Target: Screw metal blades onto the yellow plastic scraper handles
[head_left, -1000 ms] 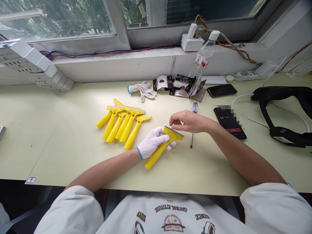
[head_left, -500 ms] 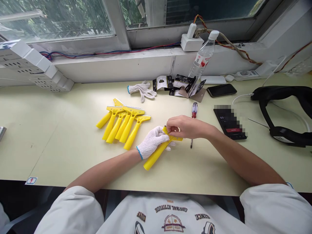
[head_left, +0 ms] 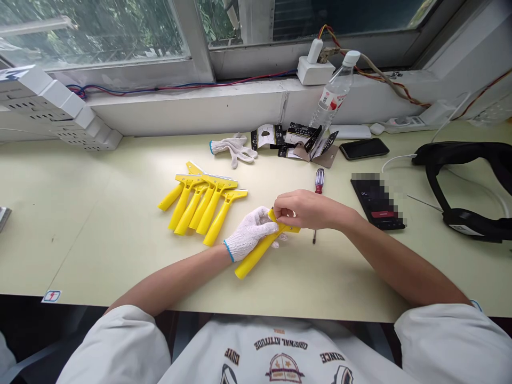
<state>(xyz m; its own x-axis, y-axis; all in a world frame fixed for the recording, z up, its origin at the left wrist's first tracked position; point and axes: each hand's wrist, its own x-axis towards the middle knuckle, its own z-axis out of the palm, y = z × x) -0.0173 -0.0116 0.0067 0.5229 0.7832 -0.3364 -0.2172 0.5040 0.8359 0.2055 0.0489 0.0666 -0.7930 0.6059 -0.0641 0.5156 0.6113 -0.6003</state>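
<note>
Left hand, gloved: closed around one yellow scraper, just below its head, handle angled toward me. Right hand, bare: fingers curled down on the head; I cannot tell whether they pinch anything. Scraper position: directly in front of me, over the tabletop.

Change: one second ago my right hand was clear of the head, and its grey edge showed; that hand now covers most of it. Effect, in my judgement: handwork is now at the head, with my left hand as support.

Count: scrapers, seven (one held, six piled on my left); screwdriver, one, lying partly under my right wrist; loose glove, one; phones, two; bottle, one. Packaging overlaps too much to count.
</note>
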